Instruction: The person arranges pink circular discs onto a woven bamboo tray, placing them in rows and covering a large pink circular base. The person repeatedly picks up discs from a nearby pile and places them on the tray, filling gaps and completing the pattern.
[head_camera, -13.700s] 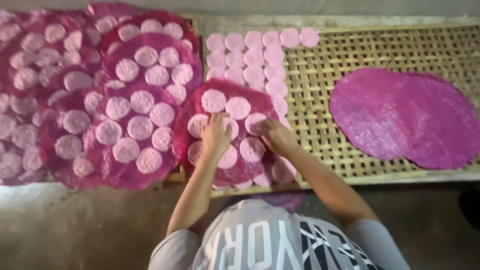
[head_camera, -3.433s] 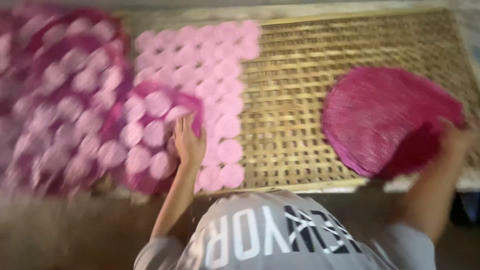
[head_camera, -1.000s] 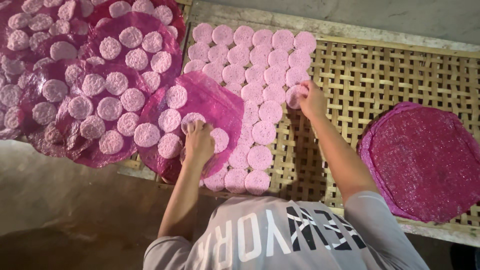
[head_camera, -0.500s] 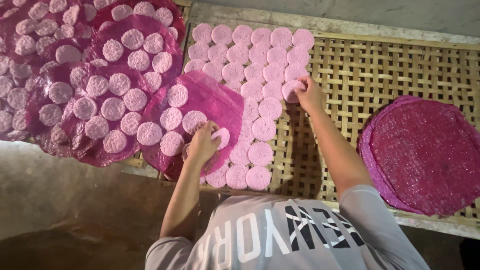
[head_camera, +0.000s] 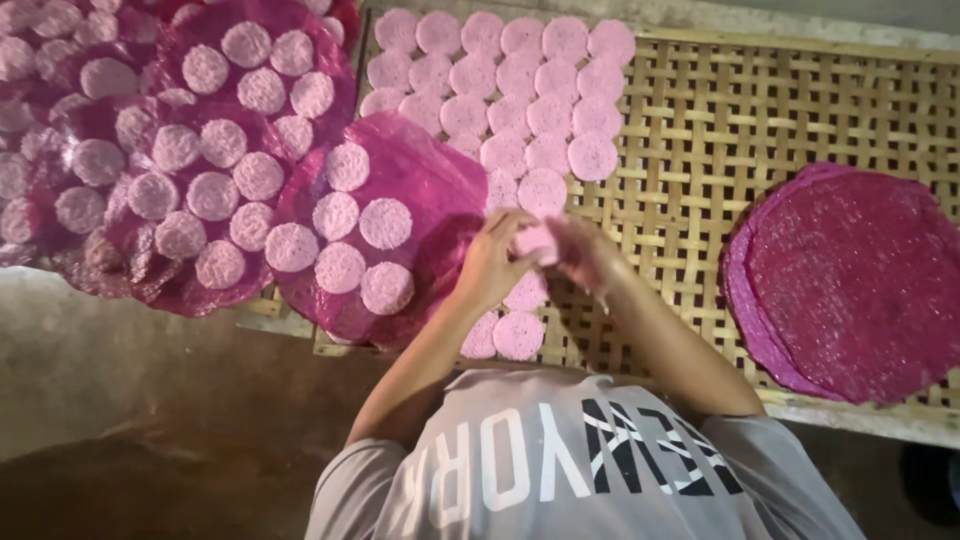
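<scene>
Hands meet over the woven bamboo rack (head_camera: 760, 120): I see my left hand (head_camera: 492, 262) and right hand (head_camera: 585, 255) pinching one pale pink disc (head_camera: 535, 240) between them, fingers blurred. It sits just right of the near magenta sheet (head_camera: 420, 180) carrying six discs; a stack of bare magenta sheets (head_camera: 850, 280) lies far right.

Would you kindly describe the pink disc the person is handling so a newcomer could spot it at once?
Start at the woven bamboo rack and find the block of pale pink discs on its left part. Just below that block, the left hand and right hand meet. The small pink disc between them is the only one lifted rather than lying flat.
</scene>
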